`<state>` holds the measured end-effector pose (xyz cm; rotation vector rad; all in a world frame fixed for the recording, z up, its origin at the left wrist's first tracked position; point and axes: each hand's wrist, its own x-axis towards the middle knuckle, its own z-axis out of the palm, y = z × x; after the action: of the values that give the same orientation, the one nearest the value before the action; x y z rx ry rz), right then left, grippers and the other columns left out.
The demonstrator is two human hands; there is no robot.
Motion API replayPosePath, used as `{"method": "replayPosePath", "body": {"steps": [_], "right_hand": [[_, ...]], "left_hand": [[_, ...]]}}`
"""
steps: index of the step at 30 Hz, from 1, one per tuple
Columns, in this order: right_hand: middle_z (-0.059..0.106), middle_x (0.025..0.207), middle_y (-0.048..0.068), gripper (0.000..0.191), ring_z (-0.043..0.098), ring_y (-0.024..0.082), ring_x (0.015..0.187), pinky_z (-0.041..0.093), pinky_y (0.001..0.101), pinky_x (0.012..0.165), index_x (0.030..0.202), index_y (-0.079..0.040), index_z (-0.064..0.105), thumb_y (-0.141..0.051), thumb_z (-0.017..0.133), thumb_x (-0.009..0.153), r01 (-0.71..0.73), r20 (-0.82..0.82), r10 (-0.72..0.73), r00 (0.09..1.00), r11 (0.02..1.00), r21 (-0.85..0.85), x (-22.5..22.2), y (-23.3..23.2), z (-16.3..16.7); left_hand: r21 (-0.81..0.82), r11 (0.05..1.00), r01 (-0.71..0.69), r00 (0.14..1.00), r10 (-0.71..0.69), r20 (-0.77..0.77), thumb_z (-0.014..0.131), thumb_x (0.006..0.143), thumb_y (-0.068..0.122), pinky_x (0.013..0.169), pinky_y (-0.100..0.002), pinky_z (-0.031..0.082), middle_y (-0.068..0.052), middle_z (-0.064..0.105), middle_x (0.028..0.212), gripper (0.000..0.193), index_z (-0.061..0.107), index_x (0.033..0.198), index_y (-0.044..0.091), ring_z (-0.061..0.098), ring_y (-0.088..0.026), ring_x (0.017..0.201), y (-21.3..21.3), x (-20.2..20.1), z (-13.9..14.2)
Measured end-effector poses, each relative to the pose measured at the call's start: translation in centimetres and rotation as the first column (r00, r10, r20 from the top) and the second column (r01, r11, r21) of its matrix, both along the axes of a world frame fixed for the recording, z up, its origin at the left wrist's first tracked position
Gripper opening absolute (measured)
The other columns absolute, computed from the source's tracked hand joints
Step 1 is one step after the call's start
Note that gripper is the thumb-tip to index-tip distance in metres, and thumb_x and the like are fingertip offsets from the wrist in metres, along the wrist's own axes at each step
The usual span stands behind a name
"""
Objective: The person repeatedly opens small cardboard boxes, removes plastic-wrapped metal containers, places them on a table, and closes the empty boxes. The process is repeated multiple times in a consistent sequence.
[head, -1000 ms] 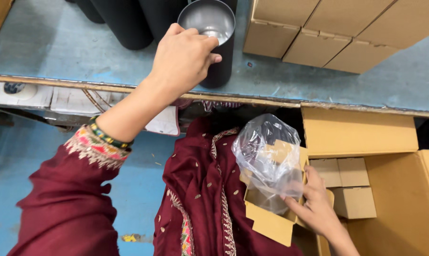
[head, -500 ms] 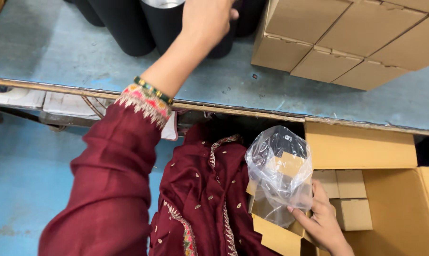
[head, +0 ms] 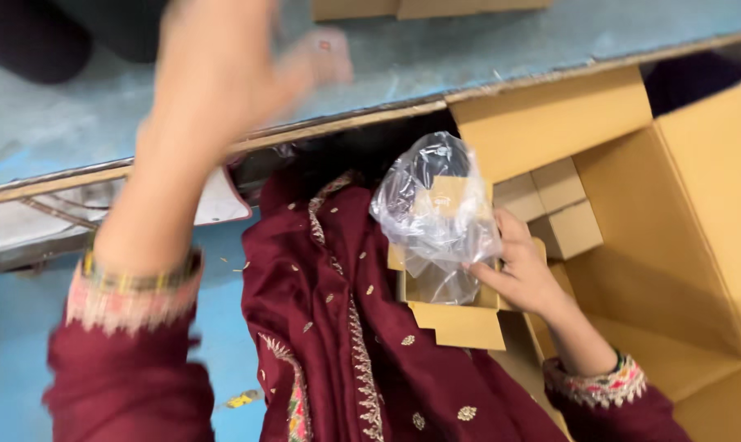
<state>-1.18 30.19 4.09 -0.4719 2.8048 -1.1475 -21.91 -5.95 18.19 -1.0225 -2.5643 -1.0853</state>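
Observation:
My left hand [head: 215, 98] is raised over the grey-blue table [head: 468, 57], heavily blurred by motion. Its thumb sticks out to the right and I see nothing in it. My right hand [head: 522, 274] is low at my lap and grips a crumpled clear plastic bag [head: 436, 213]. The bag stands in a small open cardboard box [head: 456, 323] that rests on my dark red embroidered clothing [head: 346, 344]. Something dark and a piece of brown card show through the plastic.
A large open carton [head: 673, 229] stands at my right with small closed boxes [head: 558, 205] inside. Black cylinders [head: 35, 41] stand at the table's far left, and cardboard boxes [head: 411, 8] at its far edge. The worn table edge [head: 346, 123] crosses the view. Blue floor [head: 10, 352] lies below.
My left hand has left the black cylinder it was on and pulled back toward the table edge. The view has tilted and shifted. My right hand still holds the bag in the small box.

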Motion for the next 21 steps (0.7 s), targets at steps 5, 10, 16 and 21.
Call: {"method": "replayPosePath", "body": {"steps": [5, 10, 16, 21], "right_hand": [[0.052, 0.141, 0.023, 0.035, 0.048, 0.044, 0.129, 0.037, 0.0486, 0.109, 0.104, -0.011, 0.077, -0.024, 0.077, 0.071, -0.073, 0.037, 0.070, 0.997, 0.993, 0.091, -1.5, -0.2, 0.6], [0.058, 0.137, 0.016, 0.049, 0.050, 0.043, 0.130, 0.037, 0.0500, 0.111, 0.112, -0.015, 0.074, -0.028, 0.081, 0.066, -0.065, 0.114, 0.047, 0.992, 0.985, 0.159, -1.4, -2.1, 2.5], [0.044, 0.147, 0.020, 0.072, 0.047, 0.038, 0.135, 0.038, 0.0444, 0.111, 0.130, -0.013, 0.056, -0.027, 0.085, 0.066, 0.105, 0.122, -0.105, 0.987, 0.994, 0.008, 0.4, -2.1, 2.9], [0.038, 0.148, 0.022, 0.093, 0.041, 0.036, 0.144, 0.032, 0.0429, 0.123, 0.150, -0.007, 0.034, -0.017, 0.084, 0.072, 0.059, 0.012, -0.058, 0.998, 0.959, -0.277, 0.9, -2.3, 1.7]], "left_hand": [[-0.297, 0.864, 0.407, 0.795, -0.175, 0.581, 0.088, 0.060, 0.058, 0.082, -0.050, 0.054, -0.024, 0.047, 0.140, 0.131, 0.014, 0.161, 0.015, 0.066, -0.044, 0.102, 3.6, 8.1, -4.0], [-0.118, 0.882, 0.456, 0.831, -0.375, 0.411, 0.073, 0.086, 0.030, 0.077, -0.047, 0.057, -0.016, 0.062, 0.124, 0.054, 0.054, 0.132, 0.011, 0.069, -0.037, 0.094, 10.2, 11.8, -8.5], [-0.466, 0.750, 0.468, 0.872, -0.477, 0.110, 0.069, 0.085, 0.015, 0.077, -0.042, 0.056, -0.007, 0.070, 0.101, 0.012, 0.073, 0.095, 0.009, 0.072, -0.026, 0.089, 12.7, 14.2, -11.8], [-0.658, 0.309, 0.687, 0.698, -0.531, 0.481, 0.071, 0.081, 0.021, 0.085, -0.042, 0.051, -0.007, 0.075, 0.096, 0.017, 0.077, 0.095, 0.012, 0.072, -0.026, 0.091, 14.2, 14.2, -14.0]]}}
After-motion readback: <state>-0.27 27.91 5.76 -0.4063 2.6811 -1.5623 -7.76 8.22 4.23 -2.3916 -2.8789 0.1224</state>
